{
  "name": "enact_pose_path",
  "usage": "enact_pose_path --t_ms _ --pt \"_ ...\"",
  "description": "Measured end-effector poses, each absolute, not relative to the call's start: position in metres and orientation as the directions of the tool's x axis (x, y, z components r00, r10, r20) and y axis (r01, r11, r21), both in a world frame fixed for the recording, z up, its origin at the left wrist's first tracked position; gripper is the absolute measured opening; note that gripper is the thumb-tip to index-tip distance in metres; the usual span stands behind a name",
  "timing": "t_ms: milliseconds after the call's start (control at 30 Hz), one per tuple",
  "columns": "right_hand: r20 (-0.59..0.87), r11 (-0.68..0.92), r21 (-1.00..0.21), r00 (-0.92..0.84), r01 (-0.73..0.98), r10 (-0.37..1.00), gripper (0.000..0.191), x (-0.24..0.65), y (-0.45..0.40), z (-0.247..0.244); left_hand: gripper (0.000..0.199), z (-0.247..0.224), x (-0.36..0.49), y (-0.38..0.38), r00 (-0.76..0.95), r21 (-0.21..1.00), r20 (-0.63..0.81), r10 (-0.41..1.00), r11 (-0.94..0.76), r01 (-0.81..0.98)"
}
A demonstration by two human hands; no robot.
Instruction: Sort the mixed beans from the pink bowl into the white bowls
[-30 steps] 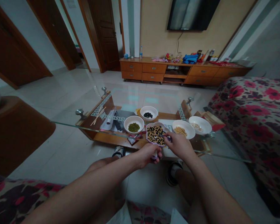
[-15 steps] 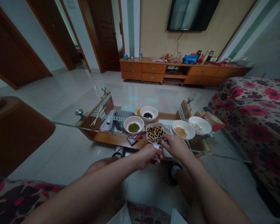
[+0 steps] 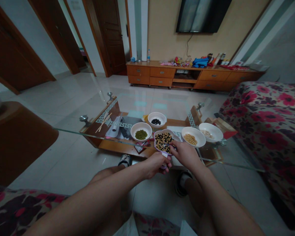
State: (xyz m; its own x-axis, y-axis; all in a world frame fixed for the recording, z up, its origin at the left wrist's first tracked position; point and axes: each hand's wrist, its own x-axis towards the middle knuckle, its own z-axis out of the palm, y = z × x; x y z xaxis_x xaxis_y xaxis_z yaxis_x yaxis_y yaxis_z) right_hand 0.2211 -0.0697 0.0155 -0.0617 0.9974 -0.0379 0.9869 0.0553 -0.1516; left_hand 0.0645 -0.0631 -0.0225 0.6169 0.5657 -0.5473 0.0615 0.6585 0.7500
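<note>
My left hand (image 3: 156, 165) grips the pale handle of a pink-rimmed lobed dish (image 3: 159, 132), which is heaped with mixed black and yellow beans. My right hand (image 3: 184, 154) pinches a thin utensil (image 3: 167, 145) with its tip in those beans. Beyond the dish stand several white bowls: one of green mung beans (image 3: 135, 128), one of black beans (image 3: 152, 115), one of yellow soybeans (image 3: 185, 131) and one of pale beans (image 3: 217, 134). The dish's underside is hidden behind my left hand.
The bowls sit on a glass-topped coffee table (image 3: 88, 130) with a wooden lower shelf (image 3: 113, 146) holding chopsticks and papers. My sandalled feet (image 3: 125, 160) are below it. A floral sofa (image 3: 267, 124) lies to the right, and a wooden cabinet (image 3: 194, 75) stands far ahead.
My right hand has shifted slightly left over the dish, with the utensil still among the beans. My left hand stays on the handle.
</note>
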Motion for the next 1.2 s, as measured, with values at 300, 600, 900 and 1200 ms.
enact_pose_path --t_ms 300,600,900,1200 --pt "-0.067 0.061 -0.113 -0.068 0.992 0.995 0.030 0.220 -0.068 0.013 0.017 -0.024 0.065 -0.063 0.631 0.748 -0.538 0.559 0.661 0.052" --pt "-0.070 0.073 -0.107 -0.081 0.992 0.994 0.029 0.218 -0.069 0.014 0.016 -0.027 0.064 -0.062 0.642 0.749 -0.534 0.550 0.659 0.059" --pt "0.014 0.092 -0.150 -0.091 0.984 0.996 0.030 0.220 -0.070 0.012 0.015 -0.019 0.065 -0.062 0.605 0.725 -0.584 0.541 0.683 0.090" --pt "0.197 0.132 -0.302 -0.074 0.944 0.978 0.032 0.186 -0.056 0.021 0.006 -0.021 0.066 -0.063 0.598 0.743 -0.578 0.556 0.660 0.105"
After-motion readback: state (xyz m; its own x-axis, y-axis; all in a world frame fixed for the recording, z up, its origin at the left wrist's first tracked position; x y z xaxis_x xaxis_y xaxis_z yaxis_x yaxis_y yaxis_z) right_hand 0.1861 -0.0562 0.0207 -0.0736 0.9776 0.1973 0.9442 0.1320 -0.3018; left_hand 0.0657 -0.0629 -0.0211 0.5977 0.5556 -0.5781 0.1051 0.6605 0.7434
